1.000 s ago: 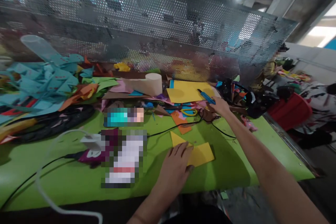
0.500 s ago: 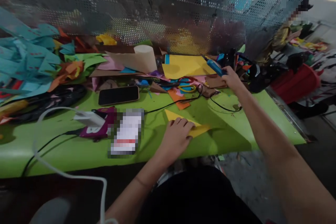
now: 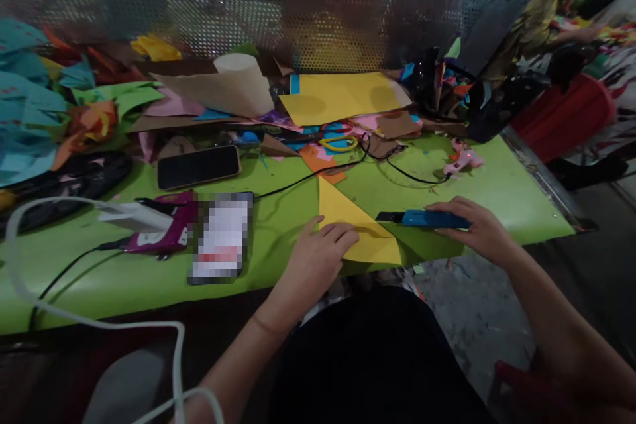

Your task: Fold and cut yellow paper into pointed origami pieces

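Observation:
My left hand (image 3: 318, 253) lies with fingers stretched flat on a yellow paper piece (image 3: 358, 228) near the front edge of the green table (image 3: 149, 271). My right hand (image 3: 472, 228) is closed around a blue utility knife (image 3: 422, 218), held level just right of the yellow paper with its dark tip pointing at it.
A black phone (image 3: 199, 167), a white charger (image 3: 132, 217) with cables and a blurred-out card lie to the left. Coloured paper scraps, a brown paper roll (image 3: 238, 83), a large yellow sheet (image 3: 342, 94), scissors (image 3: 338, 139) and a pink glue gun (image 3: 462, 160) crowd the back. A perforated metal screen stands behind.
My right hand picked the blue knife up from the back of the table and brought it forward beside the yellow paper. My left hand stayed on the paper. The camera tilted down.

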Motion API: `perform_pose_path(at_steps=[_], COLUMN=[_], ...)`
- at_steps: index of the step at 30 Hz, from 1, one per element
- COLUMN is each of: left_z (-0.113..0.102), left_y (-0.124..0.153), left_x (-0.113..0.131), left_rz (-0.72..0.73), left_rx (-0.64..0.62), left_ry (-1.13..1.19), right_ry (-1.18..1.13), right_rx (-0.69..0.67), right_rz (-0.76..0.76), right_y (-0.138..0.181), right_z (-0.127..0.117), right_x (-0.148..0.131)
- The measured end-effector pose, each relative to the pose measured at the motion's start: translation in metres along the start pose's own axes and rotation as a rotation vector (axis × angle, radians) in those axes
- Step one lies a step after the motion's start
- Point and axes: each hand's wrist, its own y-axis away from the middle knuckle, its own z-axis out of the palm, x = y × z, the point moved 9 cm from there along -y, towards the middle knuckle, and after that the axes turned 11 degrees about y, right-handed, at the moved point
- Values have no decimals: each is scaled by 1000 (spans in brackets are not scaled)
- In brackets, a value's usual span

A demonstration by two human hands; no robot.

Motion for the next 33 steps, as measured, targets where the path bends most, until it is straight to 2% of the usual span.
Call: perform_pose_path(at_steps=[7,15,20,23,27,31,33], left_z=[-3,-10,-12,-9,11,23,27], left_y=[-11,-30,-29,-26,-27,-27,-26], left_x=[-3,-8,-9,-5,-2,-7,-3], left_rz=[-72,-136,-185,-149,-46,-60,-21], left_rx=[-4,136,228,297,220,156,109], left_ry=[-3,-181,-276,-268,-134,21,30], right_ry=[67,60,71,86,119,162,175], right_rx=[-23,4,4,0,10,46,59], right_rz=[-14,-4,-1,-11,-34,-43,-50], right_y=[21,29,33,34,35,36,37], right_z=[10,9,9,11,12,11,10], right_x=[1,2,1,1,0,-1,-2])
